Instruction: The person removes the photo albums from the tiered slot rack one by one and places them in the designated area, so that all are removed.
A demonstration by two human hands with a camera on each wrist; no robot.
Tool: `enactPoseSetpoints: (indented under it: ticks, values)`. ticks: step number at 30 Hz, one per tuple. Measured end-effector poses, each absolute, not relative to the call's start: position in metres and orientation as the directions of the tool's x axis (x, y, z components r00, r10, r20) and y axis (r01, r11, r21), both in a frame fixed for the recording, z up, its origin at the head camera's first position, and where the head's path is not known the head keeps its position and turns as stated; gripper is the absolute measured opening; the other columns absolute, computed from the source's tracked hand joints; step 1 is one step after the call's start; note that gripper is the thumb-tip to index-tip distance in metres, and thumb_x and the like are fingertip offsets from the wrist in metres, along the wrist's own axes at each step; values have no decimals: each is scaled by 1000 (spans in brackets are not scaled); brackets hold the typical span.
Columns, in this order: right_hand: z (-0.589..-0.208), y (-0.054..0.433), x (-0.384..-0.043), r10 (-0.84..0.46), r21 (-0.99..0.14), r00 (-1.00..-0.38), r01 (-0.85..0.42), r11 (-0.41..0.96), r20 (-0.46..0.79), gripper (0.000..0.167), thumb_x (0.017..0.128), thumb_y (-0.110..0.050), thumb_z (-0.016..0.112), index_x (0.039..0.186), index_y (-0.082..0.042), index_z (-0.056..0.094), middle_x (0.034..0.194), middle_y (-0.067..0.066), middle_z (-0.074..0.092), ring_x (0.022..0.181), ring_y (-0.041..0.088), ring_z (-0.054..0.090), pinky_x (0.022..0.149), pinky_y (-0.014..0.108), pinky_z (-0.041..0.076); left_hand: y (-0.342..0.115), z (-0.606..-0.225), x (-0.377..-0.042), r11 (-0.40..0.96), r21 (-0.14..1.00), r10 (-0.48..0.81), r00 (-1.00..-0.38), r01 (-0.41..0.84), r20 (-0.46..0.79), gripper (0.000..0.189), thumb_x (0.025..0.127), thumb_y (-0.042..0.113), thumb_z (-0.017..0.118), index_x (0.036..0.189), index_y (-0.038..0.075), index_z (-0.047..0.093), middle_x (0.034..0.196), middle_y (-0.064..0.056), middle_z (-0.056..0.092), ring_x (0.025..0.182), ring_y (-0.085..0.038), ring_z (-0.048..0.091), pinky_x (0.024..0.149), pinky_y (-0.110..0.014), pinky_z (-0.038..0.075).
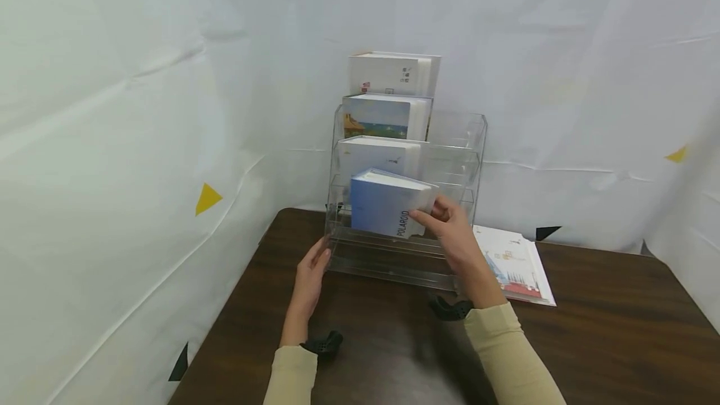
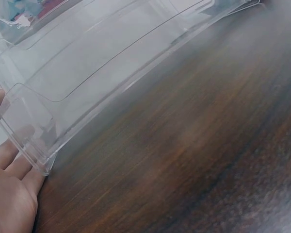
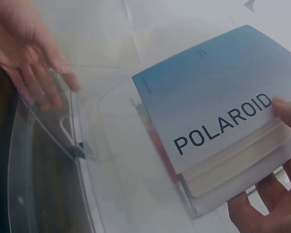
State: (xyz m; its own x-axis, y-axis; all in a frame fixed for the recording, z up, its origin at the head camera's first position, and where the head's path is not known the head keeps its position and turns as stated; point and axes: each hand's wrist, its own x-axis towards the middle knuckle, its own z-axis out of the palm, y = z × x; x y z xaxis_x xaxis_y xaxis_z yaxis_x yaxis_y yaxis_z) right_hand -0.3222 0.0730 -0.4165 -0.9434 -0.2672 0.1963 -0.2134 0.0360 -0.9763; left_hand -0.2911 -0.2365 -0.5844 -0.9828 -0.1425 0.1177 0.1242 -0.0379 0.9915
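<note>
My right hand (image 1: 454, 236) pinches the right edge of a blue-and-white book (image 1: 388, 202) marked POLAROID, thumb on the cover and fingers behind. The book stands slightly tilted before the lower part of a clear tiered rack (image 1: 394, 274); whether it touches the rack cannot be told. In the right wrist view, the book's cover (image 3: 208, 97) and page edges show close up. My left hand (image 1: 311, 270) touches the rack's lower left side with fairly straight fingers, some seen through the clear plastic in the left wrist view. Behind the held book, a pale book (image 1: 365, 155) stands on a tier.
Higher on the rack stand a book with a seaside picture (image 1: 377, 119) and a white book (image 1: 388, 75). Flat on the dark wooden table (image 1: 613, 330), right of the rack, lies a white book or booklet (image 1: 514, 261). White sheeting (image 1: 562, 67) surrounds the table.
</note>
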Motion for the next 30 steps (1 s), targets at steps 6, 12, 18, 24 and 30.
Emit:
enactPoseSetpoints:
  ticks: [6,12,18,24,30]
  values:
    - [-410,91,-306,-239,-970,-948,-232,75,208,55,103,-26,76,154,-15,57,131,-1,75,125,14,67,105,33,51,-241,-587,-290,-19,993,-141,-983,120,116,60,113,42,57,166,16,43,173,-8,40,161,-31,37,132,-56,31]
    - [-409,115,-288,-205,-970,-956,-230,73,211,59,105,-28,74,159,-17,52,141,1,70,132,15,62,115,45,47,-245,-585,-284,-9,994,-136,-985,106,103,60,114,41,55,167,17,40,175,-9,36,163,-32,33,133,-57,28]
    - [-403,140,-273,-160,-968,-960,-241,67,228,60,109,-30,67,163,-15,45,155,11,58,141,22,54,126,68,32,-243,-582,-285,-11,996,-147,-985,92,89,59,114,40,55,167,17,41,175,-9,37,163,-32,33,133,-57,27]
    - [-398,168,-259,-126,-957,-955,-280,81,269,52,110,-27,65,159,-16,49,148,0,62,134,14,60,112,37,48,-240,-583,-286,-9,996,-141,-987,85,82,60,114,42,56,167,19,42,175,-8,37,164,-32,32,134,-57,26]
    - [-394,201,-250,-86,-947,-944,-322,6,320,51,110,-18,64,158,-14,48,147,-3,61,136,13,56,101,20,48,-237,-582,-285,-7,997,-135,-988,83,81,59,113,44,56,166,20,43,174,-6,37,164,-31,32,134,-57,27]
